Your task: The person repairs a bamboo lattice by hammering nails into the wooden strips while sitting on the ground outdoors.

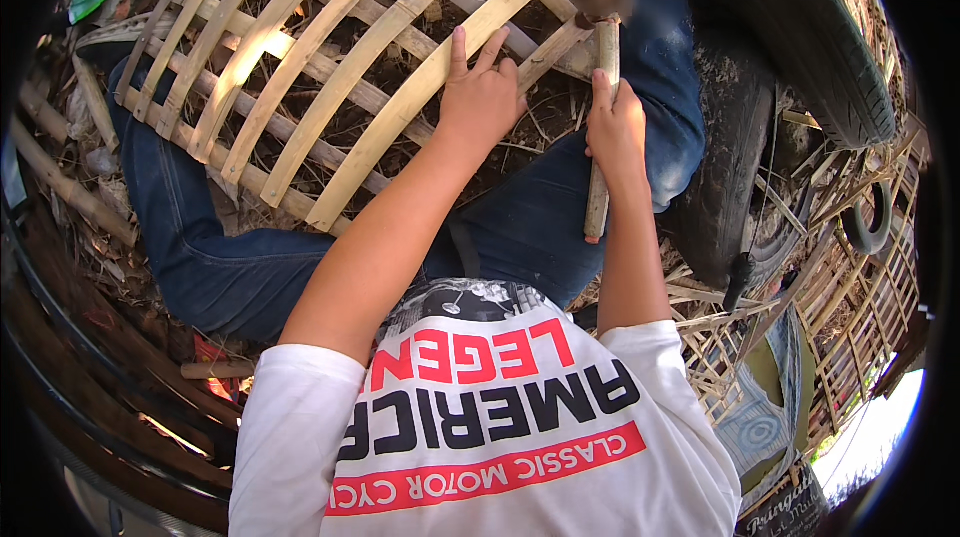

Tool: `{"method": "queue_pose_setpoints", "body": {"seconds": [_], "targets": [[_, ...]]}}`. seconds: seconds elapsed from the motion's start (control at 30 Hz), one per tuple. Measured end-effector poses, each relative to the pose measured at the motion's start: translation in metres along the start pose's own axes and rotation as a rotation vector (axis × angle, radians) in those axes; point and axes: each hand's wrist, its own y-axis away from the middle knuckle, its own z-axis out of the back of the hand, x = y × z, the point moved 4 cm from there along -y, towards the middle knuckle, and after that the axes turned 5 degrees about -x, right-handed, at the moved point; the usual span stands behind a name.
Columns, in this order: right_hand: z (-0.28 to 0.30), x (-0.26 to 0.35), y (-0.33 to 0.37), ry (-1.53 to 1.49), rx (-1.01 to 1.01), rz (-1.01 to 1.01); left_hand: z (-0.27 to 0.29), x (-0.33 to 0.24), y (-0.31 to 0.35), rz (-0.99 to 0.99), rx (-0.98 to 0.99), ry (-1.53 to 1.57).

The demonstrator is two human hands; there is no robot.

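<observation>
A lattice of split bamboo strips (385,67), woven crosswise, lies across my lap and the ground in front of me. My left hand (480,97) rests on the lattice's right-hand strip, two fingers stretched out and apart over it. Its thumb is not clearly seen. My right hand (615,127) is wrapped round the pale wooden handle of a hammer-like tool (598,202). That tool stands nearly lengthwise in view, its far end by the lattice's right corner. The tool's head is blurred, so its exact shape cannot be made out.
Black tyres (800,37) are at the right, close to my bent leg in blue jeans (650,67). Further right is another woven bamboo panel (870,317) with a small ring-shaped tyre (868,219). Bamboo scraps and dry litter (75,197) cover the ground at left.
</observation>
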Motion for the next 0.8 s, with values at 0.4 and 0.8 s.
{"method": "queue_pose_setpoints", "body": {"seconds": [0.4, 0.8], "targets": [[0.029, 0.026, 0.010, -0.127, 0.045, -0.141, -0.007, -0.005, 0.006, 0.011, -0.022, -0.004], [0.058, 0.011, 0.029, -0.378, -0.044, -0.266, 0.005, -0.010, 0.003, -0.028, 0.067, 0.037]]}}
